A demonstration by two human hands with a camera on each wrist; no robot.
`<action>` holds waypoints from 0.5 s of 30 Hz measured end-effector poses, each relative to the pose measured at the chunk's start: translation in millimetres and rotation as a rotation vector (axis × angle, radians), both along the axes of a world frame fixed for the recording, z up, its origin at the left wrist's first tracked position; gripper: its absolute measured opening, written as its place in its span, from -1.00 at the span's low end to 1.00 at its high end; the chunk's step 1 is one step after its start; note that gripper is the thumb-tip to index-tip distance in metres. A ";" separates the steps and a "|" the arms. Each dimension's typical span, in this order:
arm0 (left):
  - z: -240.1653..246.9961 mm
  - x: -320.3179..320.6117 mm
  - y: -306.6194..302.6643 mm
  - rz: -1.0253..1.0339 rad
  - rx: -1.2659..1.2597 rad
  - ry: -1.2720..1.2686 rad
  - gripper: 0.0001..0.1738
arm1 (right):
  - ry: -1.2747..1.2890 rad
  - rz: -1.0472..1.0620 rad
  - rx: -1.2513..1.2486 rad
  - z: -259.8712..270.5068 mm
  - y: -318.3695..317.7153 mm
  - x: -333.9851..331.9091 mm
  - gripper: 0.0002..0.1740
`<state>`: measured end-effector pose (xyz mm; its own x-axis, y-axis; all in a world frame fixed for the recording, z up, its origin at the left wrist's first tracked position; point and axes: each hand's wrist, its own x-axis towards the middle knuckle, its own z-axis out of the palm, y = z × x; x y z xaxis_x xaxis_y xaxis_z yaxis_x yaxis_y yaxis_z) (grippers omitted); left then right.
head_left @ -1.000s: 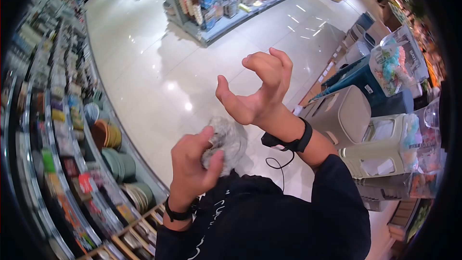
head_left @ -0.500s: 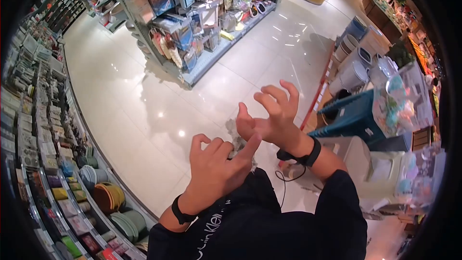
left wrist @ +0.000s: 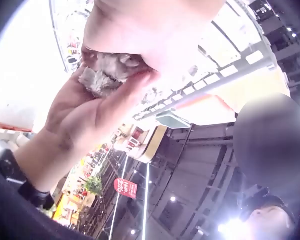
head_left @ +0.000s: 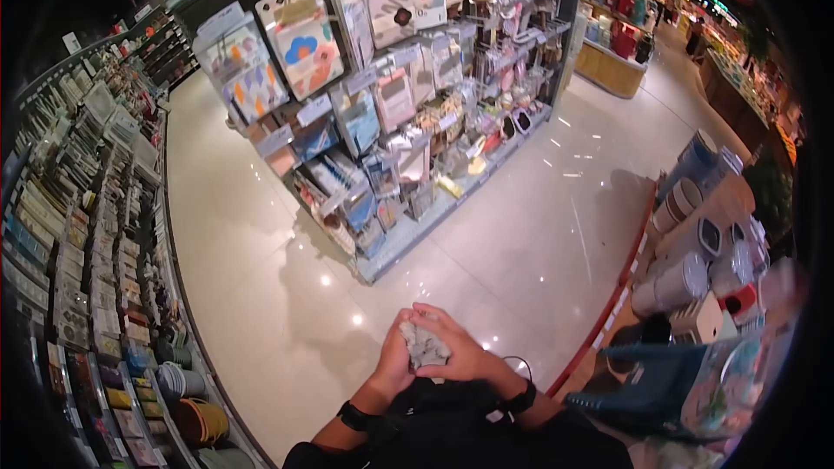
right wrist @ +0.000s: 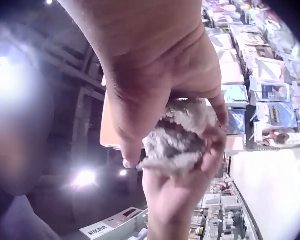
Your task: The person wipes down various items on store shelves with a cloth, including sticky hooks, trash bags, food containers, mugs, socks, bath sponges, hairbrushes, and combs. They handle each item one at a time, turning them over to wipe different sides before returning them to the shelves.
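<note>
A fluffy, crumpled grey-white bundle (head_left: 426,346) is held between both hands, low in the head view and close to the dark top. My left hand (head_left: 393,358) cups it from the left, fingers bent around it. From the right my right hand (head_left: 459,352) grips it, thumb and fingers curved over its sides. In the right wrist view the fuzzy bundle (right wrist: 172,147) shows folds and shaggy edges between the two hands. Seen from the left wrist, much of the bundle (left wrist: 107,80) is hidden by the palms. What kind of thing it is, I cannot tell.
A shelf unit (head_left: 382,265) with hanging packets stands ahead on the pale tiled floor (head_left: 486,269). Dense shelves (head_left: 95,234) run along the left, with stacked pots (head_left: 204,421) low down. Bins and a teal basket (head_left: 643,382) stand on the right display. A cable (head_left: 521,363) shows by the right wrist.
The hands came from apart, with fingers spread, to together around the fluffy bundle, lower in view. The head view tilted up, bringing more of the shelf ahead into sight.
</note>
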<state>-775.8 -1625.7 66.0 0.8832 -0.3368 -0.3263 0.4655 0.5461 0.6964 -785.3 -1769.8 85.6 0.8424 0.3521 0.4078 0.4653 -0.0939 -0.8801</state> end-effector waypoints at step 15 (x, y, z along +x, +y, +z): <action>-17.2 376.4 -94.3 -0.214 0.419 -0.627 -0.88 | 0.229 -0.703 0.572 -62.6 -129.1 317.3 -0.64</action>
